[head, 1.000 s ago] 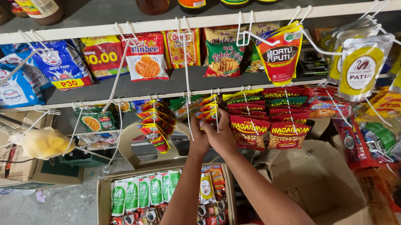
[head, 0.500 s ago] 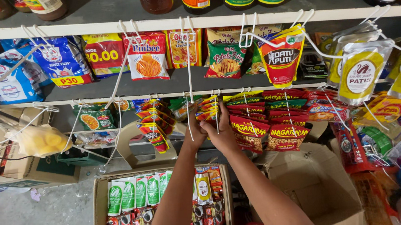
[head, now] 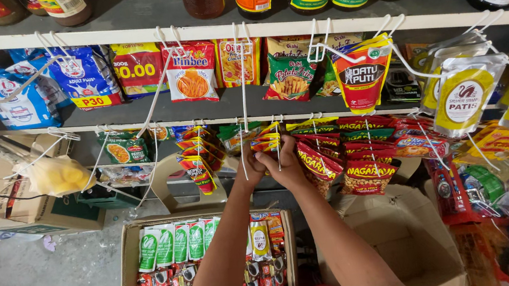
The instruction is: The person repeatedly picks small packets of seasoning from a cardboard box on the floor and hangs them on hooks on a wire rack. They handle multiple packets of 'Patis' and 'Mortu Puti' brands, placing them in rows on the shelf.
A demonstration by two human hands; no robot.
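Note:
Both my arms reach up to a row of small snack packets hanging on white wire hooks under a shelf. My left hand (head: 250,165) and my right hand (head: 283,164) are pressed close together around a small orange and yellow packet (head: 266,136) on a hook. The fingers of both hands pinch at it. Red snack packets (head: 320,164) hang just right of my right hand, and striped red-yellow packets (head: 200,158) hang to the left of my left hand.
Below my arms sits an open cardboard box (head: 130,263) packed with green and red sachets. An empty brown box (head: 403,234) stands to its right. Bottles line the top shelf (head: 318,26). White pouches (head: 464,99) hang at right, blue bags (head: 80,73) at left.
The view has tipped slightly downward. My hands have stayed at the same hook, closing a little tighter around the small packet.

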